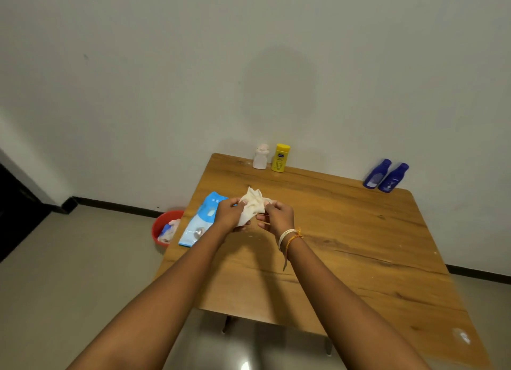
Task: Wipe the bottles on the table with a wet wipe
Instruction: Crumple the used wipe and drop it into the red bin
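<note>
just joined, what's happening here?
A person holds a crumpled wet wipe in both hands, left hand and right hand, above the table. The wipes pack lies at the table's left edge. Four bottles stand untouched at the far edge: white, yellow, two blue.

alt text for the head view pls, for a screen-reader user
Both hands, left hand and right hand, hold a crumpled wet wipe above a wooden table. Four bottles stand along its far edge; a blue wipes pack lies at left.
</note>
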{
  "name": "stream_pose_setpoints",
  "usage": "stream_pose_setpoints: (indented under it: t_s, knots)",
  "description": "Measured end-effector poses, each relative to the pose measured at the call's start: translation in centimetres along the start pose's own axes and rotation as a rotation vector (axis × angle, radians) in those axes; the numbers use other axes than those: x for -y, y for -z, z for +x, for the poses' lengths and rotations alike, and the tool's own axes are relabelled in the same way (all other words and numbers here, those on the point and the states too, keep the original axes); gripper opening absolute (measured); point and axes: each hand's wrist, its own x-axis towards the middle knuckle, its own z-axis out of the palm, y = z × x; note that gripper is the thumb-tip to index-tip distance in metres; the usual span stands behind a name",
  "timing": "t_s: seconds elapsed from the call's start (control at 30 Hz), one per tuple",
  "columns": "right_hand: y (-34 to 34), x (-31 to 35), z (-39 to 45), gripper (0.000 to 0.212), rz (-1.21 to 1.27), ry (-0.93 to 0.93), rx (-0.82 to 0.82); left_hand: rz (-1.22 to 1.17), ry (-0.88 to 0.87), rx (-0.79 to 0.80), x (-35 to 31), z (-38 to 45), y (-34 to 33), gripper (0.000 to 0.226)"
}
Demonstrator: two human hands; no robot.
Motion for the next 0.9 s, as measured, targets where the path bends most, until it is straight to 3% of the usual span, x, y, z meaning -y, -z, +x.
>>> stream_pose_setpoints:
  t_s: [0.1,0.33,0.47,0.53,0.7,0.9]
  knots:
    - [-5.0,-0.7,-0.7,0.020,0.036,-0.032,-0.007,-0.004,0.006,0.008,1.0,0.9,5.4,0.016]
    - [-17.2,-3.7,-1.9,0.032,0.139,-0.169,0.015,0.045,-0.008,0.103,3.5,3.7,18.1,0.022]
    - [-23.0,-5.7,-1.6,0.016,0.067,-0.192,0.123,0.024,0.030,0.100,5.2,5.4,23.5,0.018]
    - [-25.4,-6.8,-1.2,0.005,-0.013,-0.176,0.144,0.022,0.064,0.106,6.0,6.4,25.4,0.020]
    - [-29.8,-10.2,3.7,0.007,-0.129,-0.192,0.112,0.048,0.180,0.039,7.7,10.6,28.2,0.036]
    - [-34.3,-10.9,9.8,0.010,-0.098,-0.343,0.025,0.030,0.413,0.133,9.8,17.7,30.3,0.048]
